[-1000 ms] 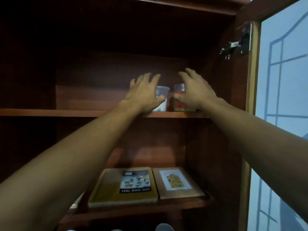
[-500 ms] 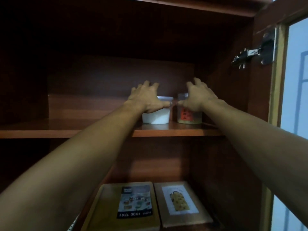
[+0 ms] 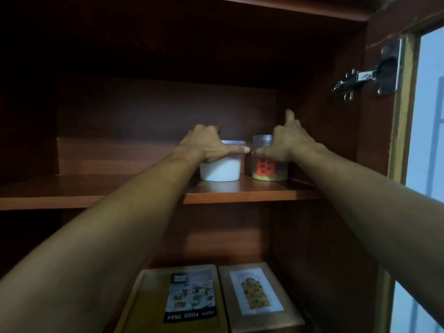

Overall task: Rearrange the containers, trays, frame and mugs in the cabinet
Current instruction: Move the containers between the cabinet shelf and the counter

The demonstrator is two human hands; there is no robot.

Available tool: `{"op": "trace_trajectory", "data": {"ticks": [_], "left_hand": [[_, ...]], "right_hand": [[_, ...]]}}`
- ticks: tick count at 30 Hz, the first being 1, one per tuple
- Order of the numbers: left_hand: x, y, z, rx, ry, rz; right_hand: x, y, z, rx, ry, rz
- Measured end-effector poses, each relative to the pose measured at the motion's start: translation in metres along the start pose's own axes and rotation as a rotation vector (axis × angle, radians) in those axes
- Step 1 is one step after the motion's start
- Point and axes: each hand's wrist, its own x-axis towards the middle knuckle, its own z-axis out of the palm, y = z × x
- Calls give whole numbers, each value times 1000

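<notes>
On the upper shelf (image 3: 240, 193) the white tub (image 3: 221, 169), the wider one, looks like light, stiff plastic. My left hand (image 3: 204, 146) curls over its lid, thumb across the front. Just beside it, the smaller clear jar (image 3: 269, 170) may be slick. My right hand (image 3: 286, 145) wraps its top, one finger raised.

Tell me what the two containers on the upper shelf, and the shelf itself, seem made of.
The white container: probably plastic, opaque matte white body, clearer rim. The red-labelled jar: clear plastic or glass, see-through wall, yellowish contents showing. The shelf: reddish-brown wood or laminate, semi-gloss, faintly reflecting the containers.
</notes>
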Motion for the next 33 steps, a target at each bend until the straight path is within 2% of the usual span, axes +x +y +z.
{"op": "trace_trajectory", "data": {"ticks": [8, 20, 28, 33], "left_hand": [[-4, 5, -3, 79, -10, -69], [-2, 4, 7, -118, -34, -203], [-2, 10, 7, -204, -61, -274], [-5, 14, 4, -264, -70, -321]], "right_hand": [[4, -6, -1, 7, -52, 73], [12, -13, 4, 82, -135, 186], [3, -3, 12, 339, -57, 140], [-2, 0, 15, 375, -25, 118]]}}
